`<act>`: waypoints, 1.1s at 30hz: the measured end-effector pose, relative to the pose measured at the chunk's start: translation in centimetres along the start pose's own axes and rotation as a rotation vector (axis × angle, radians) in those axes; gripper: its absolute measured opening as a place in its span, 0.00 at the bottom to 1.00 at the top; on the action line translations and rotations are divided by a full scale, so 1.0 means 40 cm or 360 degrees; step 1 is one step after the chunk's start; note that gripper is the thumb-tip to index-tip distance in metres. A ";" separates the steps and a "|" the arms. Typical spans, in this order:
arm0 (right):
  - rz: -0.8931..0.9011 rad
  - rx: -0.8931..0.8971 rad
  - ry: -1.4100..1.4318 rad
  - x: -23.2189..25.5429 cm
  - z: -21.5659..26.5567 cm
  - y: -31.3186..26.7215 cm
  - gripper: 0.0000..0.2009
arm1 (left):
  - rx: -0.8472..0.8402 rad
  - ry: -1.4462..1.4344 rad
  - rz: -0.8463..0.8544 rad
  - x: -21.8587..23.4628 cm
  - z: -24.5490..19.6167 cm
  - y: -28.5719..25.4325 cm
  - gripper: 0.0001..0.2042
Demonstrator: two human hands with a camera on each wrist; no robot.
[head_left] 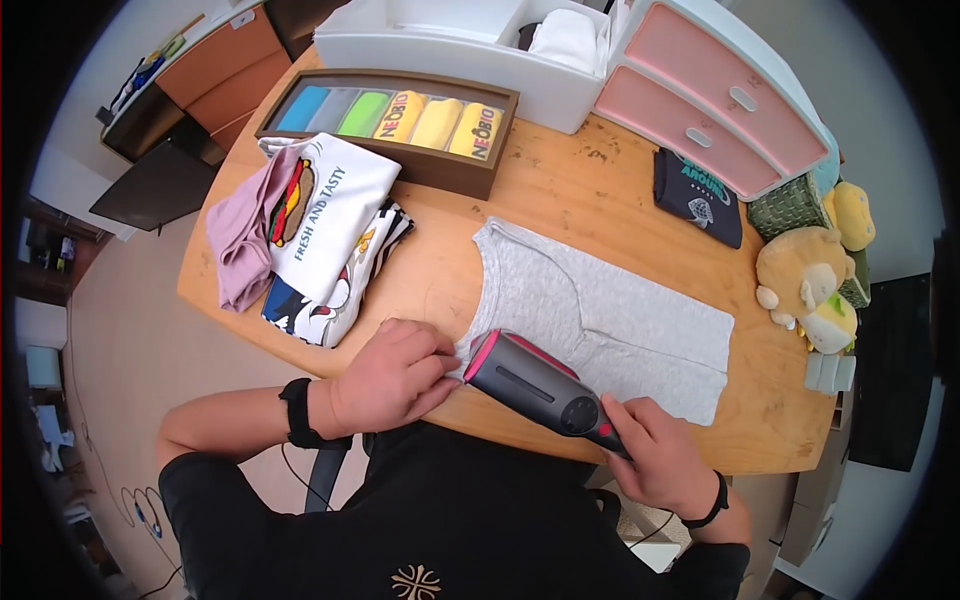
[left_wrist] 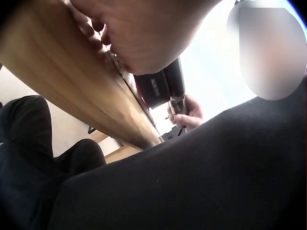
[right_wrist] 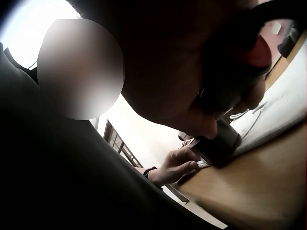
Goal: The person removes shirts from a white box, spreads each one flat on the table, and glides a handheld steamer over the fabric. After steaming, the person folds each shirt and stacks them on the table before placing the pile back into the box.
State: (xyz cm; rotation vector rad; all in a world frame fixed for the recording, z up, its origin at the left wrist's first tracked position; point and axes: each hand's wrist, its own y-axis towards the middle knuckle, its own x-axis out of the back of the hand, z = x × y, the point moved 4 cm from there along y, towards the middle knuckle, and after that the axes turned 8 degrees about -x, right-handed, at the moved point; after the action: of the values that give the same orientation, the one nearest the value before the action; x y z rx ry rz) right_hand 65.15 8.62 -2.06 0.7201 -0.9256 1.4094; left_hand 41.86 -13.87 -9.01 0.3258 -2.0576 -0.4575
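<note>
A light grey garment (head_left: 640, 310) lies folded on the wooden table, with creases across its middle. My right hand (head_left: 660, 455) grips the handle of a dark grey handheld garment steamer (head_left: 535, 385) with a pink rim. The steamer's head rests over the garment's near left corner. At that same corner my left hand (head_left: 395, 372) pinches the cloth's edge between thumb and fingers, right beside the steamer head. In the right wrist view the left hand (right_wrist: 175, 167) shows close by the steamer's dark head (right_wrist: 218, 143).
Folded shirts (head_left: 335, 215) lie on the left, before a brown box (head_left: 440, 172) of rolled colourful clothes. Behind stand a white bin (head_left: 440, 60) and pink drawers (head_left: 700, 90). A dark folded shirt (head_left: 697, 198) and plush toys (head_left: 805, 270) sit at the right.
</note>
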 end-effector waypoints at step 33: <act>-0.0608 -0.0434 0.0010 0.030 -0.044 -0.170 0.37 | 0.0011 -0.0027 0.0065 0.013 -0.058 0.113 0.10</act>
State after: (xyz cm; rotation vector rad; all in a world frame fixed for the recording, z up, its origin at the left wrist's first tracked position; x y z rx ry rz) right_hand 72.00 10.33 -1.14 0.6443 -0.8984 0.9284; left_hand 43.42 -10.48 -5.54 0.2845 -2.0791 -0.4301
